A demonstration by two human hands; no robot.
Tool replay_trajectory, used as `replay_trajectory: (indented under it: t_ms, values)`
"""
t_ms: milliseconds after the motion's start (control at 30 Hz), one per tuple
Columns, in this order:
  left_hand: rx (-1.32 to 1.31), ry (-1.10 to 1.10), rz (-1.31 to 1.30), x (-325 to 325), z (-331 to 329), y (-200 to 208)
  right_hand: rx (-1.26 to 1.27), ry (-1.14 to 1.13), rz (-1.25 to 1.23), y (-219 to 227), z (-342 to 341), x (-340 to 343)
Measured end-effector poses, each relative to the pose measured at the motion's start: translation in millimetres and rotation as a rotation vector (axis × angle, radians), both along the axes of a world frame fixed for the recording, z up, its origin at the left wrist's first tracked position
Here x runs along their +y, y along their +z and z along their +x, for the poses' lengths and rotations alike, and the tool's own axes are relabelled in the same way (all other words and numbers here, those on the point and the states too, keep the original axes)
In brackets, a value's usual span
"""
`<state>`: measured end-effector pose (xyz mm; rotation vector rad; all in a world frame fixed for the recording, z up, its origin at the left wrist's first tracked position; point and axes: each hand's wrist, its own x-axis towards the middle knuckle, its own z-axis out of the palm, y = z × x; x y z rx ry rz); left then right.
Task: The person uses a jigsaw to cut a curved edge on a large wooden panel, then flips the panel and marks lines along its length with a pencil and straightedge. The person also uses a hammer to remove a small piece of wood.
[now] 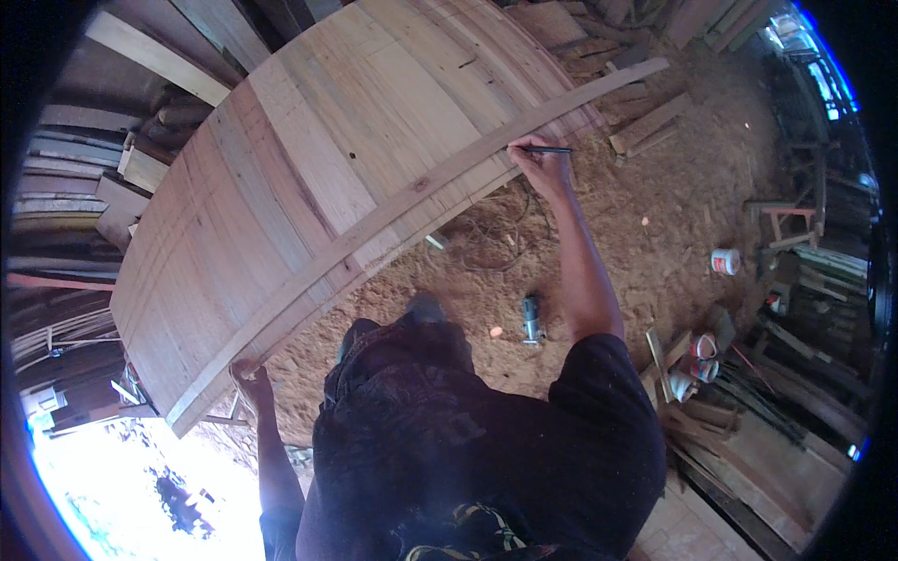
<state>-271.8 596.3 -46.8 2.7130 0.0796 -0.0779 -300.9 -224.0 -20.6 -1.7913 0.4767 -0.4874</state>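
Observation:
A large panel of joined wooden boards spans the upper left, its far edge bowed by the lens. Across its near side lies a long, narrow wooden strip, running from lower left to upper right. My right hand is closed round a dark pencil or pen beside the strip's near edge, toward the right end. Its writing tip is hard to make out. At the strip's lower left end, my left hand grips the near edge; the fingertips are partly hidden.
Sawdust covers the ground, where a teal power tool stands below the panel. Rightward are a white bucket, another bucket and scrap boards. Stacked planks line the left side. Loose boards lie beyond the panel's right end.

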Motion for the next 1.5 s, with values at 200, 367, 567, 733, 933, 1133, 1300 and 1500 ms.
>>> replay_trajectory:
  t_ms: [200, 367, 567, 733, 933, 1133, 1300, 1500]
  values:
    - [-0.213, -0.091, -0.039, -0.7, 4.2, -14.4, -0.014, 0.003, 0.076, 9.7, 0.1, 4.7]
    - [-0.063, 0.01, -0.201, -21.9, 1.1, 0.9, -0.022, 0.013, -0.045, 11.2, -4.8, 1.9]
    - [-0.059, 0.015, -0.146, -11.0, -0.9, -1.6, -0.029, 0.028, -0.072, 9.6, -1.4, 7.1]
    - [-0.066, 0.019, -0.07, -19.3, -3.1, -0.9, 0.017, 0.037, -0.135, 13.4, -5.7, 1.5]
    - [-0.056, 0.026, -0.125, -38.4, -4.6, 1.9, 0.11, -0.019, -0.154, 22.9, -5.3, 6.0]
    - [-0.096, -0.042, -0.033, -17.9, -4.0, -7.2, -0.058, -0.064, 0.037, 30.7, -10.2, 33.5]
    - [-0.085, 0.018, -0.022, -23.3, -11.5, -4.1, 0.041, 0.165, 0.001, 51.3, 0.2, 123.5]
    - [-0.085, -0.006, -0.081, -37.9, -12.3, 7.1, 0.05, 0.26, -0.048, 28.4, 8.6, 169.6]
